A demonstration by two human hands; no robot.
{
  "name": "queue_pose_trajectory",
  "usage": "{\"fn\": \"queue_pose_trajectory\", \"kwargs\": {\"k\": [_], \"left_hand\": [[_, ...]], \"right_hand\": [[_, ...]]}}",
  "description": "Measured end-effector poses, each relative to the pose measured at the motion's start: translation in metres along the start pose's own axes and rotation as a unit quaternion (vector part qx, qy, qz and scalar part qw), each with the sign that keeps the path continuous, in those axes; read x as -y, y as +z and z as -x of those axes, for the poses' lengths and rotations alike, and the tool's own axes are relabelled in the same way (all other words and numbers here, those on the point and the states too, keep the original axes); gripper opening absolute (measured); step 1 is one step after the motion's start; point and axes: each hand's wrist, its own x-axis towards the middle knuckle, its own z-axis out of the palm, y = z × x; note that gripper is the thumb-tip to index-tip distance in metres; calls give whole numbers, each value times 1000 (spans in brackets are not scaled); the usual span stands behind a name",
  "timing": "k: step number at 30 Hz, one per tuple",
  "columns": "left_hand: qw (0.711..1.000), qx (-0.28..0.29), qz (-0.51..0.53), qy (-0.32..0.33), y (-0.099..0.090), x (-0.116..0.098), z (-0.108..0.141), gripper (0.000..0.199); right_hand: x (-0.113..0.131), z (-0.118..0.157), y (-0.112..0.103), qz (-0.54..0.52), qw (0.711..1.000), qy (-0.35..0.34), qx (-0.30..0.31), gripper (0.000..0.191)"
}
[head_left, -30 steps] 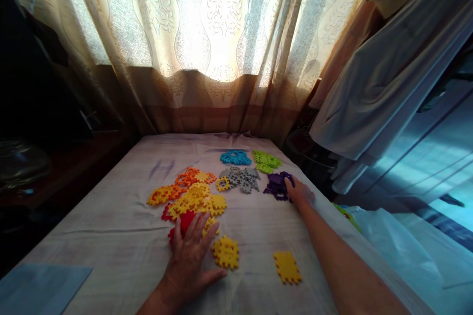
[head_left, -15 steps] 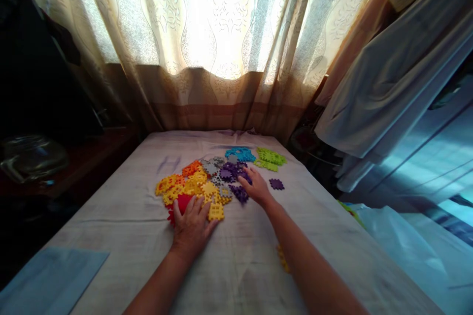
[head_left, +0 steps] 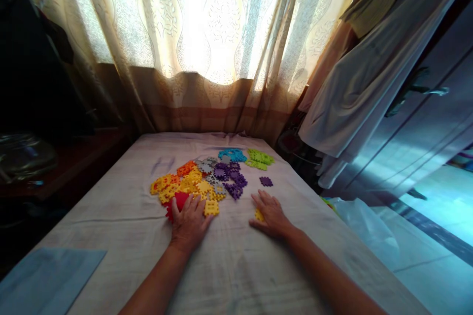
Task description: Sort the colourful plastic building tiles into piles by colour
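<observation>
My left hand (head_left: pixel 189 219) lies spread over red pieces (head_left: pixel 181 199) at the near edge of a colourful pile, its fingers apart. Beside its thumb is a square yellow piece (head_left: pixel 212 207). My right hand (head_left: pixel 271 214) rests on the sheet with fingers spread, partly covering a yellow piece (head_left: pixel 259 214). Purple pieces (head_left: pixel 233 177) lie between the hands, farther back, and a single purple piece (head_left: pixel 266 181) sits beyond my right hand. Orange pieces (head_left: pixel 186 168) and grey pieces (head_left: pixel 207 164) adjoin the yellow ones.
Blue pieces (head_left: pixel 232 154) and lime green pieces (head_left: pixel 259 158) lie toward the back of the sheet-covered surface (head_left: pixel 121 192). A light blue cloth (head_left: pixel 48 275) is at the front left. Curtains hang behind; clothes (head_left: pixel 351 78) hang at the right.
My right hand has left the purple pieces and come nearer, onto the yellow piece that lay by the forearm. My left hand stays on the red pieces. The view has turned slightly right.
</observation>
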Motion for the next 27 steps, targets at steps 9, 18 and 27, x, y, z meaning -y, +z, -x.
{"fn": "queue_pose_trajectory", "kwargs": {"k": [9,18,27], "left_hand": [[998,-51,-21,-5,3,0,2,33],[993,-85,-79,14,12,10,3,37],[995,-50,-85,19,22,18,6,39]], "right_hand": [[102,-126,30,-99,978,-120,-136,69],[-18,-161,-18,-57,960,61,-268,45],[-147,-228,-50,-84,936,299,-166,58]]}}
